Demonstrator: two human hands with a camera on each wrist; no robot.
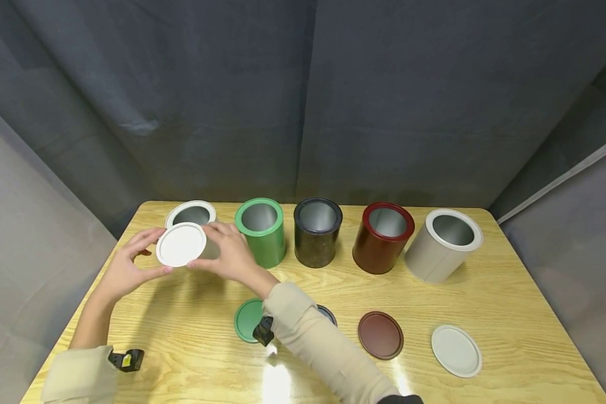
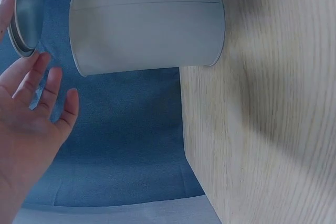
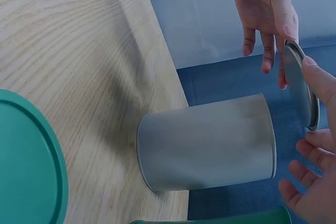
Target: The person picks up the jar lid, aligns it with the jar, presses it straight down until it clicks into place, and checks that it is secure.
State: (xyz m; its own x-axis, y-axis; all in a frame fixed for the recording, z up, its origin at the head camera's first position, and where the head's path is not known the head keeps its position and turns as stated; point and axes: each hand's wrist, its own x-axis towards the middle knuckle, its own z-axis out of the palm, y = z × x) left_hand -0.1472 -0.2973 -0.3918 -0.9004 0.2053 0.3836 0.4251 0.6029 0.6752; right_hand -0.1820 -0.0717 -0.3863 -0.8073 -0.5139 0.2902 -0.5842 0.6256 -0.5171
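Note:
Between both hands a round white lid (image 1: pixel 181 244) is held by its rim, raised and tilted in front of a white can (image 1: pixel 211 247). My left hand (image 1: pixel 125 265) pinches the lid's left edge with thumb and fingertips. On the opposite edge, my right hand (image 1: pixel 230 252) grips with thumb and fingers. In the left wrist view the lid (image 2: pixel 29 11) stands apart from the mouth of the can (image 2: pixel 147 27). From the right wrist a gap also shows between the lid (image 3: pixel 298 85) and the can (image 3: pixel 207 142), which stands upright without a cover.
Along the back stand open cans: green (image 1: pixel 270 241), black (image 1: pixel 316 241), dark red (image 1: pixel 380 247) and a tilted-looking white one (image 1: pixel 434 255). Nearer lie a green lid (image 1: pixel 247 320), a black lid partly under the right sleeve, a dark red lid (image 1: pixel 381 335) and a white lid (image 1: pixel 457 351).

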